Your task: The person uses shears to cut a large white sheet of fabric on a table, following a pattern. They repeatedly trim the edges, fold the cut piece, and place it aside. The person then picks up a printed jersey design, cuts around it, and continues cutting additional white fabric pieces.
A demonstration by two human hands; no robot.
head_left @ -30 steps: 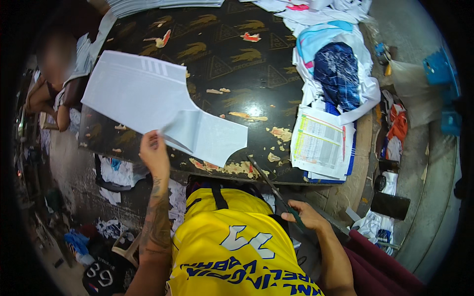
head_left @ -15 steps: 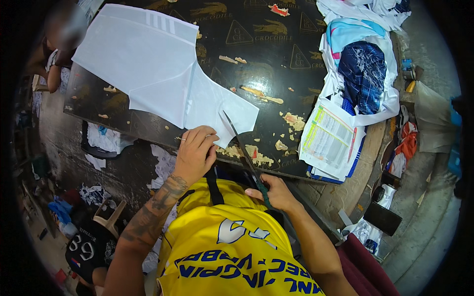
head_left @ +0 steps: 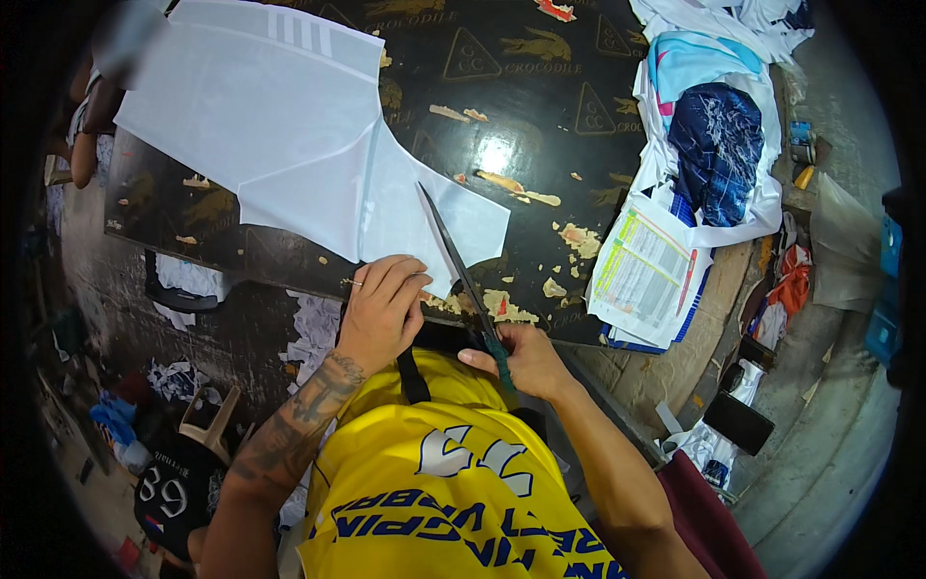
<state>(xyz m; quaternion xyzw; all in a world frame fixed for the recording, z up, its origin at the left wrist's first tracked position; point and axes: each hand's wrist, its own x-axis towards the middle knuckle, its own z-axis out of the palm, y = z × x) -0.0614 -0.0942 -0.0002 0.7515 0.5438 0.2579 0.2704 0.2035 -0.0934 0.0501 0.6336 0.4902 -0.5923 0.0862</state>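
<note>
A white cut fabric piece (head_left: pixel 260 96) shaped like shorts lies on the dark tabletop, with a folded layer and pale stripes at its far edge. My left hand (head_left: pixel 384 307) has its fingers bent over the fabric's near edge, at the table's front, and grips it there. In my right hand (head_left: pixel 531 359) are large scissors (head_left: pixel 446 241) with green-wrapped handles. Their long dark blades point away and to the left, lying across the right-hand part of the fabric. Whether the lower blade is under the cloth cannot be made out.
The worn black table (head_left: pixel 540 135) has peeled patches. On its right side lie printed sheets (head_left: pixel 641 275) and a heap of white and navy fabric (head_left: pixel 719 145). A person (head_left: pixel 174 492) is at lower left, by a beige chair (head_left: pixel 214 425). Another person's arm (head_left: pixel 85 154) shows at far left.
The scissors have moved forward and left over the fabric, and my right hand has followed. My left hand stays at the near edge. The view has shifted slightly.
</note>
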